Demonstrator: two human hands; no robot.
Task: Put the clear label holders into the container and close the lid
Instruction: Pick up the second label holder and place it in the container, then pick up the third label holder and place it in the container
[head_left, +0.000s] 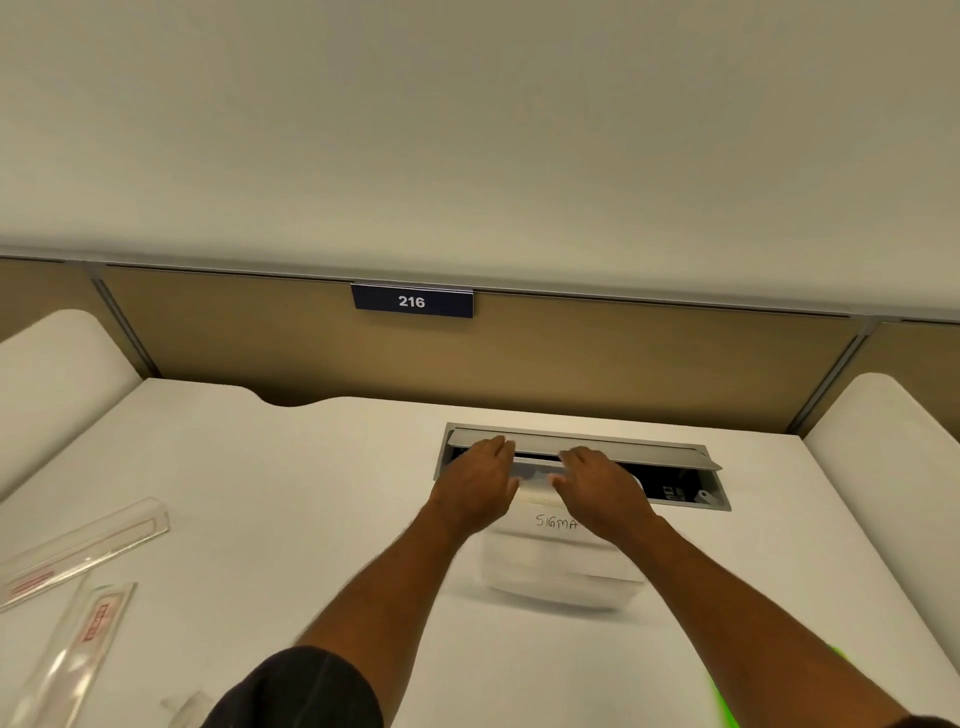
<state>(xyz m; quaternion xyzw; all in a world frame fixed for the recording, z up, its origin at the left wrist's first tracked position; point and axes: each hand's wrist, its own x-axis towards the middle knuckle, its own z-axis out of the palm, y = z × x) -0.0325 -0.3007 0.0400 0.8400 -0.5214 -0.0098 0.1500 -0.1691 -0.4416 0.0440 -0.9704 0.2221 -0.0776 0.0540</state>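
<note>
A translucent plastic container (561, 571) with "SIGMA" handwritten on its lid sits on the white desk (291, 467), blurred as if moving. My left hand (475, 483) and my right hand (602, 488) lie palm down over its far end, side by side, with the fingers hooked over the far edge. At the left edge of the desk lie clear label holders with red-printed inserts: one long holder (88, 540), a second (72, 654) angled below it, and the corner of a third (187, 706) near my sleeve.
Just behind the container a grey cable tray (675, 491) is sunk into the desk, its flap lid (597, 447) raised. A tan partition (623, 353) with a blue "216" plate (412, 301) closes the back. A green blur (722, 696) shows at bottom right.
</note>
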